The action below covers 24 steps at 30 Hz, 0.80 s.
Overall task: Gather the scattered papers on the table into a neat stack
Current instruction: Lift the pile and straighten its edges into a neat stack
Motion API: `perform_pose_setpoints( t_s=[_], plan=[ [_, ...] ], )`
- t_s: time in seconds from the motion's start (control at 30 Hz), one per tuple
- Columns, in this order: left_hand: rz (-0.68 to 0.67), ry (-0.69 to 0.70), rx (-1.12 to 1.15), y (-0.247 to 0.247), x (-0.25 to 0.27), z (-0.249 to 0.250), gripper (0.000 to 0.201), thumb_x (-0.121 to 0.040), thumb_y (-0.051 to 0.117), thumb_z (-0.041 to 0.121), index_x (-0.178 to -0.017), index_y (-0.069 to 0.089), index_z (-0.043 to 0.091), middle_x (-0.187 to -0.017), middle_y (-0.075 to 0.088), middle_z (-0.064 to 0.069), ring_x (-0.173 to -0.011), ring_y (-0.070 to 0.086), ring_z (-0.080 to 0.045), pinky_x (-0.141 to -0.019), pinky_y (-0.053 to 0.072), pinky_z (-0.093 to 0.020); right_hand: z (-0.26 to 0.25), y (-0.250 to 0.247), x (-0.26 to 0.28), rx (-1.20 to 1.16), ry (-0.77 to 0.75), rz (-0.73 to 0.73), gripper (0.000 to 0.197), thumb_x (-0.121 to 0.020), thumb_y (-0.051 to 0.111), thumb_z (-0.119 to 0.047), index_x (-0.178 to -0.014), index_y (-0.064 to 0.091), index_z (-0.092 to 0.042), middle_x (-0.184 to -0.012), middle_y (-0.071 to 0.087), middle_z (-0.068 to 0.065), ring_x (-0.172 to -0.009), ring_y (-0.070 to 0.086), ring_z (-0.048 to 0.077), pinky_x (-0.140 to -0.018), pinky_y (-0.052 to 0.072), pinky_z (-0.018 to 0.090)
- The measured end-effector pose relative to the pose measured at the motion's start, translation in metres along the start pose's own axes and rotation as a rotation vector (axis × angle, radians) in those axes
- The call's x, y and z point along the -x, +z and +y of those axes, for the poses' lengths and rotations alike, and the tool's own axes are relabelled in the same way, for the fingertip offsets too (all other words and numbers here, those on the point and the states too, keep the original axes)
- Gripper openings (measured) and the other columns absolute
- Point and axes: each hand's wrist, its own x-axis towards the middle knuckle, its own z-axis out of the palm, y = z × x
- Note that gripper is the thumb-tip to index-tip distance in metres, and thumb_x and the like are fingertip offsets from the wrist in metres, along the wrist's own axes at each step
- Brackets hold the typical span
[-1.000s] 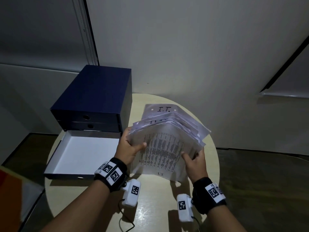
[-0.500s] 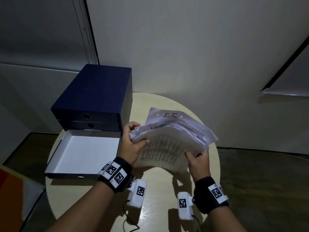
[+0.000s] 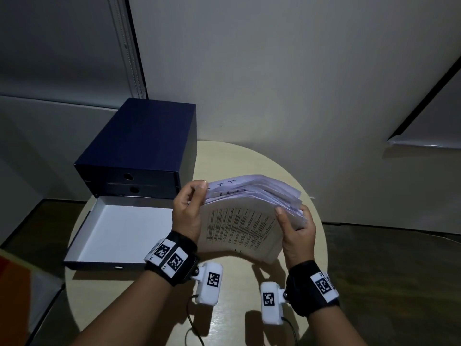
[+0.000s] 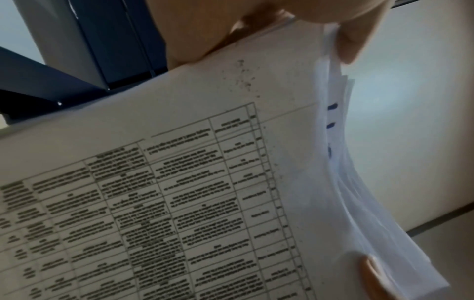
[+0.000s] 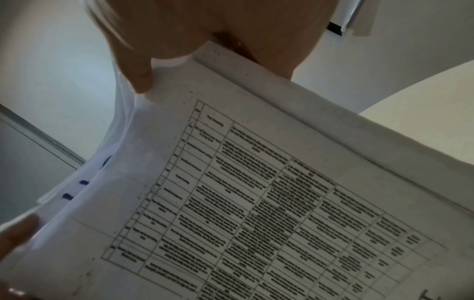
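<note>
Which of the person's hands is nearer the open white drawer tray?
Left. The left hand grips the papers right beside the drawer tray; the right hand holds their far side.

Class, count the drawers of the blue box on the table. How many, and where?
3: two shut drawers stacked in the blue box; one open drawer pulled out below them.

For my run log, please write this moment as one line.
left hand: grips papers, left edge | right hand: grips right edge | papers: lifted, edges uneven | drawer: open
</note>
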Motion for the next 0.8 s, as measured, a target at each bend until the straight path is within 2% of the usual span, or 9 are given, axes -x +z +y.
perform_pose_setpoints(
  t_s=[0.1, 0.2, 0.3, 0.43, 0.5, 0.57, 0.67, 0.73, 0.8],
  plan=[
    [0.009, -0.01, 0.019, -0.002, 0.0, 0.001, 0.019, -0.079, 0.062, 0.043, -0.079, 0.066, 0.024, -0.077, 0.056, -0.003, -0.079, 0.052, -0.023, -0.078, 0.041, -0.037, 0.005, -0.002, 0.0, 0.012, 0.013, -0.012, 0.032, -0.082, 0.075, -0.023, -0.111, 0.061, -0.022, -0.099, 0.076, 0.0, -0.094, 0.073, 0.024, -0.081, 0.06, 0.043],
    [-0.04, 0.04, 0.003, -0.002, 0.0, 0.001, 0.027, -0.08, 0.064, 0.05, -0.087, 0.066, 0.024, -0.088, 0.061, -0.006, -0.082, 0.057, -0.031, -0.077, 0.046, -0.042, 0.01, -0.005, -0.002, 0.015, 0.039, -0.071, 0.036, -0.086, 0.071, -0.001, -0.114, 0.06, -0.02, -0.098, 0.077, -0.002, -0.094, 0.072, 0.017, -0.089, 0.057, 0.046],
    [-0.039, 0.048, -0.071, 0.004, 0.003, 0.005, 0.039, -0.073, 0.071, 0.051, -0.094, 0.064, 0.018, -0.089, 0.066, 0.004, -0.082, 0.064, -0.016, -0.075, 0.053, -0.034, 0.011, -0.006, -0.002, 0.034, 0.041, -0.095, 0.037, -0.087, 0.067, 0.007, -0.109, 0.061, -0.022, -0.095, 0.077, -0.003, -0.09, 0.072, 0.014, -0.088, 0.056, 0.048],
    [-0.011, 0.021, -0.075, 0.004, 0.0, 0.002, 0.024, -0.075, 0.072, 0.036, -0.09, 0.066, 0.017, -0.087, 0.067, 0.0, -0.081, 0.064, -0.019, -0.074, 0.053, -0.042, 0.005, -0.003, 0.001, 0.051, -0.032, -0.062, 0.038, -0.082, 0.08, -0.022, -0.113, 0.06, -0.028, -0.105, 0.073, -0.005, -0.096, 0.071, 0.015, -0.078, 0.06, 0.036],
    [-0.022, 0.012, -0.035, 0.002, -0.002, -0.001, 0.019, -0.073, 0.065, 0.032, -0.087, 0.066, 0.019, -0.084, 0.066, 0.001, -0.079, 0.062, -0.02, -0.069, 0.05, -0.037, 0.0, 0.0, 0.001, 0.068, -0.06, -0.042, 0.035, -0.081, 0.08, -0.032, -0.112, 0.062, -0.031, -0.108, 0.07, -0.007, -0.1, 0.069, 0.015, -0.077, 0.061, 0.032],
    [-0.046, 0.015, 0.005, 0.0, -0.003, -0.001, 0.022, -0.069, 0.058, 0.028, -0.086, 0.066, 0.016, -0.084, 0.064, -0.002, -0.076, 0.06, -0.019, -0.065, 0.048, -0.03, -0.001, 0.002, -0.002, 0.071, -0.078, -0.048, 0.026, -0.083, 0.078, -0.033, -0.105, 0.065, -0.032, -0.105, 0.071, -0.001, -0.099, 0.07, 0.021, -0.078, 0.061, 0.036],
    [-0.068, 0.031, 0.025, 0.001, -0.003, 0.001, 0.021, -0.073, 0.06, 0.034, -0.086, 0.067, 0.019, -0.084, 0.063, -0.005, -0.077, 0.059, -0.022, -0.068, 0.047, -0.031, 0.003, 0.002, -0.002, 0.063, -0.047, -0.043, 0.024, -0.079, 0.079, -0.038, -0.098, 0.066, -0.03, -0.098, 0.074, 0.006, -0.095, 0.071, 0.03, -0.079, 0.061, 0.044],
    [-0.047, 0.067, -0.047, 0.001, -0.003, 0.0, 0.025, -0.079, 0.063, 0.043, -0.084, 0.067, 0.019, -0.084, 0.065, 0.002, -0.079, 0.06, -0.017, -0.073, 0.048, -0.03, 0.007, 0.0, 0.0, 0.063, -0.018, -0.05, 0.027, -0.077, 0.082, -0.04, -0.097, 0.065, -0.036, -0.097, 0.075, -0.001, -0.094, 0.072, 0.025, -0.079, 0.06, 0.04],
    [-0.008, 0.088, -0.106, 0.001, -0.004, -0.001, 0.027, -0.081, 0.064, 0.043, -0.083, 0.067, 0.016, -0.082, 0.066, 0.008, -0.081, 0.06, -0.012, -0.078, 0.047, -0.028, 0.01, -0.002, 0.001, 0.07, -0.001, -0.066, 0.038, -0.067, 0.083, -0.052, -0.099, 0.064, -0.041, -0.099, 0.075, -0.005, -0.094, 0.072, 0.019, -0.08, 0.06, 0.038]
  ],
)
